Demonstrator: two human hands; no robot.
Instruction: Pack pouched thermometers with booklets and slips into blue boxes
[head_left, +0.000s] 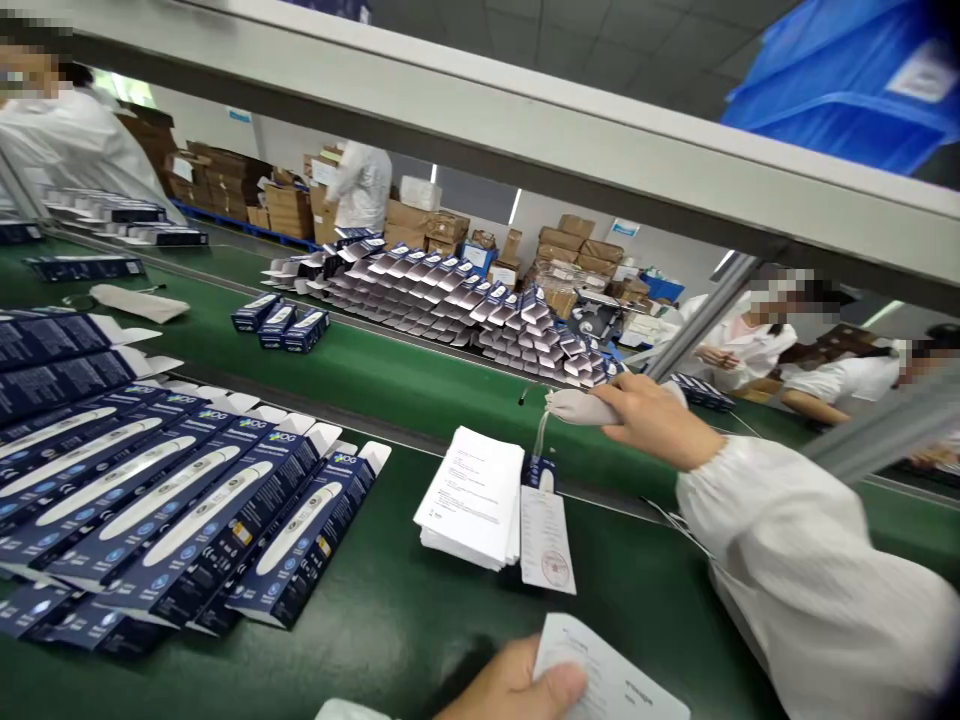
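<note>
My left hand (pixel 517 685) is at the bottom of the view, its thumb pressed on a folded paper leaflet (pixel 611 680). Over the green belt at the right, my right hand (pixel 660 420) grips a pale drawstring pouch (pixel 576 407), its cords hanging down. Whether the pouch has anything in it is hidden. Below it lie a stack of printed sheets (pixel 472 495) and a slip with a red stamp (pixel 546 545), which partly covers a small dark blue piece. Blue thermometer boxes (pixel 292 540) lie in an overlapping row at the left, several with end flaps up.
Along the far side of the green belt (pixel 405 390) are piled many open boxes (pixel 457 300). Three boxes (pixel 285 325) and another pouch (pixel 142 303) lie on the belt. A metal beam (pixel 465 110) crosses overhead, with a blue bin (pixel 840 90) above. People in white work beyond.
</note>
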